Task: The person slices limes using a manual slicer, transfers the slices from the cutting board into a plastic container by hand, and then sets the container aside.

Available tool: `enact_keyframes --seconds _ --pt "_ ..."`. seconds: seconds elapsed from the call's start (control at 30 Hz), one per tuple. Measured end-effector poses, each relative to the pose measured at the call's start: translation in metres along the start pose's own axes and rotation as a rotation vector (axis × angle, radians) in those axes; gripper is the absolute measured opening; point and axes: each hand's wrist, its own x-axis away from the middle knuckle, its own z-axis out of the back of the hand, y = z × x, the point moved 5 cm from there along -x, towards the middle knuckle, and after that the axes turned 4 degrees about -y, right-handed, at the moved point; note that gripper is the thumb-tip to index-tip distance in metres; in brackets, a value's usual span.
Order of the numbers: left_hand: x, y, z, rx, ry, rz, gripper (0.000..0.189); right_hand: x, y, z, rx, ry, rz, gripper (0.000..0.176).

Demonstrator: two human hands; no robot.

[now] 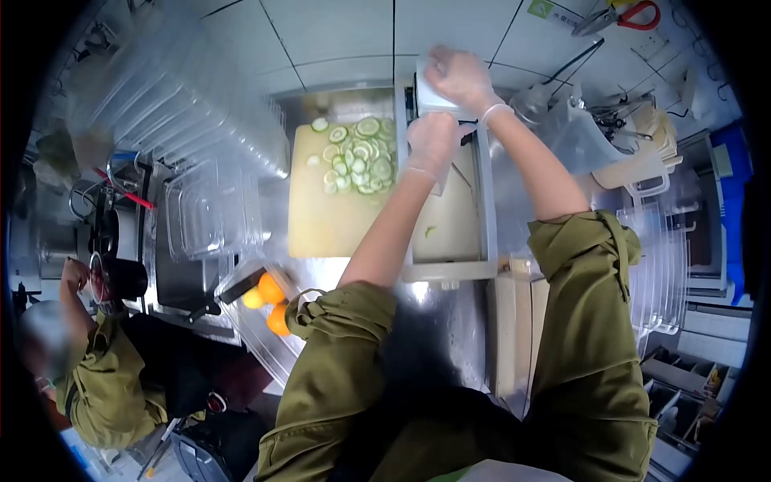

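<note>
Both my hands wear clear plastic gloves and are at a grey-framed slicer (491, 217). My left hand (432, 145) is closed over the upper left side of its frame; what lies inside the fist is hidden. Farther up, my right hand (459, 78) curls over a white block (434, 98) at the slicer's far end, its fingers bent around the top. Thin round green-edged slices, which look like cucumber (359, 157), lie heaped on a cream cutting board (321, 229) left of the slicer. A small green scrap rests in the slicer's bed.
Stacked clear plastic containers (193, 96) rise at the left, above an empty clear tub (213, 209). Oranges and a lemon (254, 299) sit in a tray near my left elbow. A co-worker (112, 386) holds a dark pot (124, 279) at far left. Scissors (614, 19) hang upper right.
</note>
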Motion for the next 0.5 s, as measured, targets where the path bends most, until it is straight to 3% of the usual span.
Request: enact_keyframes --seconds 0.1,0.2,0.27,0.33,0.43,0.5 --pt "-0.005 -0.001 -0.003 -0.03 0.047 -0.047 0.05 -0.011 0.011 -0.011 0.085 0.038 0.018 0.039" --pt "-0.006 0.001 0.0 -0.039 -0.027 -0.003 0.05 -0.011 0.007 -0.001 0.017 -0.014 -0.005 0.04" --pt "0.004 -0.002 -0.004 -0.021 -0.003 -0.09 0.049 -0.002 0.001 -0.001 0.072 0.02 -0.015 0.038" --pt "0.025 0.003 0.004 -0.01 -0.011 -0.113 0.046 0.016 -0.011 0.005 0.07 0.061 0.005 0.038" --pt "0.08 0.011 0.0 0.012 -0.087 -0.049 0.041 0.061 -0.021 0.008 0.015 -0.047 -0.057 0.04" --pt "0.118 0.022 -0.007 0.055 -0.117 -0.004 0.042 0.102 -0.034 0.016 -0.047 0.056 -0.009 0.035"
